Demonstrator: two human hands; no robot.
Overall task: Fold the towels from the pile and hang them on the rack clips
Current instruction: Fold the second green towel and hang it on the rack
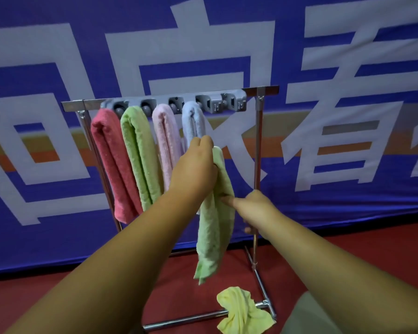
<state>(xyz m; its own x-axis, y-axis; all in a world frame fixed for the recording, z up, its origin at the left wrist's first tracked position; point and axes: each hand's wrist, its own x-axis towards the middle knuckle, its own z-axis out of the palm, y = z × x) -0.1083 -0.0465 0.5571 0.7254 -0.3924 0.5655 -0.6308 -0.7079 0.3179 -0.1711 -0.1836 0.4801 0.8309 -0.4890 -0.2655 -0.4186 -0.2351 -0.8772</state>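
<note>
I am holding a light green towel point(215, 225) in both hands, out in front of the rack point(257, 165). The towel is folded long and thin and hangs down, with its bottom end above the red floor point(58, 297). My left hand point(193, 167) grips the top of it. Those fingers are curled round the fold, close together, and my knuckles are just beside the blue towel point(192, 121). My right hand point(253, 208) pinches the towel near its middle. My thumb lies on the front of the cloth and my other fingers go round behind it, where I cannot see them well. The top of the towel I hold is lower than the grey clip bar point(174, 103) and does not touch it. Four folded towels hang from the clips in a row. From left to right they are a red towel point(114, 160), a green towel point(140, 155), a pale pink towel point(165, 141) and the blue one. One yellow towel point(241, 309) lies in a crumpled heap on the floor, on the bottom bar of the rack by its near right corner. Behind the rack hangs a big blue banner point(58, 56) with huge white signs on it.
</note>
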